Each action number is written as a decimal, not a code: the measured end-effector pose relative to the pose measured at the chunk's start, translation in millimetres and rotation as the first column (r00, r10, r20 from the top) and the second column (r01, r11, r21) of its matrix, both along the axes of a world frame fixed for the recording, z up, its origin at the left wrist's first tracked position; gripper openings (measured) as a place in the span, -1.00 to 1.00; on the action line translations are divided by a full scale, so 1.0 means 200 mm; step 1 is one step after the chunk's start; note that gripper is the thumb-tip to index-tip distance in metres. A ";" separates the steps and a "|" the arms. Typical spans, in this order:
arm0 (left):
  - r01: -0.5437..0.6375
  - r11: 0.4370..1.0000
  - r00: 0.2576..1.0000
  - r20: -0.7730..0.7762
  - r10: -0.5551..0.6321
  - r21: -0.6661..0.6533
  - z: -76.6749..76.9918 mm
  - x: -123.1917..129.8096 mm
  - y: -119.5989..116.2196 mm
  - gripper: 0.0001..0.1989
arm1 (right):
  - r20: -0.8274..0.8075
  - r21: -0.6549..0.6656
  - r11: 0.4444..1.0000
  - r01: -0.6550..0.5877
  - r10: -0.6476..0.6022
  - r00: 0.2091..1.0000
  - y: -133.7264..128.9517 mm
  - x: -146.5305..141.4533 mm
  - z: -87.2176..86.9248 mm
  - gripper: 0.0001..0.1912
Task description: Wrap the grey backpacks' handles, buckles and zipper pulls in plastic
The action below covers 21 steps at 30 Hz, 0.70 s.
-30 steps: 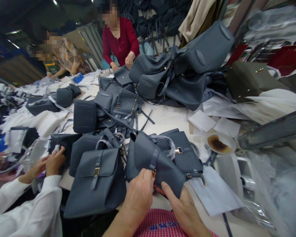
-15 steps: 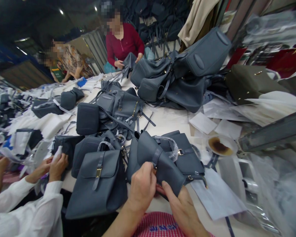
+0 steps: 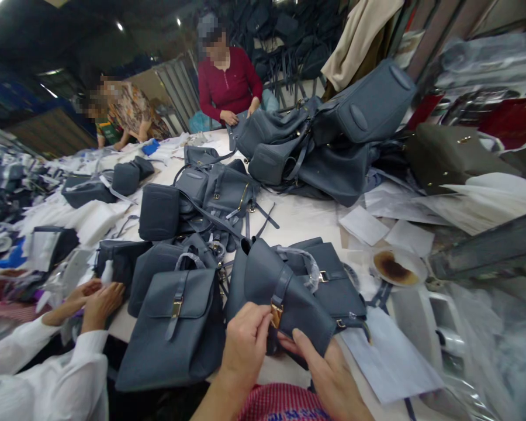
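Observation:
A dark blue-grey backpack lies in front of me, its flap (image 3: 304, 307) lifted and tilted. Fingers of my left hand (image 3: 245, 339) are pinched at the edge of the gold buckle (image 3: 276, 316) on the flap's strap (image 3: 281, 283). My right hand (image 3: 318, 365) grips the flap's lower edge, thumb on top and fingers underneath. Just left of my hands, a similar backpack (image 3: 173, 327) stands upright with its strap and buckle closed. Behind the flap, another backpack (image 3: 333, 278) has a handle (image 3: 309, 269) wrapped in clear plastic.
More blue-grey bags (image 3: 228, 187) are heaped across the white table (image 3: 307, 216). To the right are a stained dish (image 3: 394, 267), paper sheets (image 3: 390, 351) and a metal bar (image 3: 491, 242). A co-worker's hands (image 3: 100, 301) work at left; a person in red (image 3: 230, 82) stands opposite.
The gold buckle, previously hidden behind my left hand, now shows as that hand has shifted left and down. My right hand keeps hold of the flap, which has turned slightly.

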<state>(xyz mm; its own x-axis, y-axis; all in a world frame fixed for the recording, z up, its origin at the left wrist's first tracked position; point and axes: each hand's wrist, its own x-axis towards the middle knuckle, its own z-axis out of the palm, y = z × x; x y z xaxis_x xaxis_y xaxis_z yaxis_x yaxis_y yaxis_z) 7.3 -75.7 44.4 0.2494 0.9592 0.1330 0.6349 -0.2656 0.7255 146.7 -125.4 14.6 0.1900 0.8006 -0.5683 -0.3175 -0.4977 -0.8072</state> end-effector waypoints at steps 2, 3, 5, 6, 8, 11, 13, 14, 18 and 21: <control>0.023 0.998 0.998 -0.055 -0.020 0.066 0.01 0.00 0.01 -0.81 | 0.051 0.002 1.000 -0.018 0.017 0.999 -0.01 0.01 -0.02 -0.54; 0.026 0.997 0.997 -0.076 -0.020 0.077 0.01 0.00 0.01 -0.83 | 0.071 0.004 1.000 -0.029 0.028 0.997 -0.01 0.01 -0.03 -0.54; 0.037 0.996 0.992 -0.125 -0.027 0.081 0.01 0.00 0.02 -0.82 | 0.112 0.011 0.999 -0.040 0.039 0.993 -0.02 0.03 -0.05 -0.55; 0.045 0.996 0.987 -0.156 -0.032 0.080 0.01 0.00 0.02 -0.80 | 0.134 0.015 0.999 -0.044 0.041 0.990 -0.02 0.03 -0.06 -0.56; 0.060 0.996 0.971 -0.235 -0.043 0.064 0.01 0.01 0.03 -0.76 | 0.178 0.026 0.998 -0.059 0.054 0.983 -0.03 0.03 -0.07 -0.56; 0.066 0.997 0.912 -0.407 -0.043 0.043 0.03 0.02 0.03 -0.75 | 0.199 0.039 0.994 -0.098 0.089 0.976 -0.03 0.03 -0.06 -0.56; 0.083 0.996 0.845 -0.533 -0.048 0.043 0.04 0.04 0.03 -0.78 | 0.196 0.046 0.992 -0.116 0.105 0.975 -0.03 0.03 -0.05 -0.56; 0.097 0.994 0.812 -0.581 -0.053 0.045 0.05 0.04 0.03 -0.80 | 0.195 0.047 0.991 -0.122 0.111 0.974 -0.02 0.03 -0.04 -0.57; 0.098 0.994 0.802 -0.595 -0.050 0.048 0.03 0.07 0.07 -0.82 | 0.195 0.028 0.994 -0.103 0.096 0.976 -0.01 0.03 -0.04 -0.56; -0.033 0.999 0.917 -0.397 0.035 0.011 -0.02 0.07 0.09 -0.81 | 0.127 0.002 0.997 -0.082 0.081 0.989 -0.01 0.02 -0.02 -0.53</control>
<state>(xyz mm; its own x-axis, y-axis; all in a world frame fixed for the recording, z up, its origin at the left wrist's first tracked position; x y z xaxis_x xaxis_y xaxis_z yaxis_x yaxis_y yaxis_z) 21.9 -56.9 39.7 0.2501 0.9676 0.0340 0.8790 -0.2416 0.4110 151.4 -127.2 9.9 0.1942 0.8202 -0.5382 -0.1708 -0.5119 -0.8419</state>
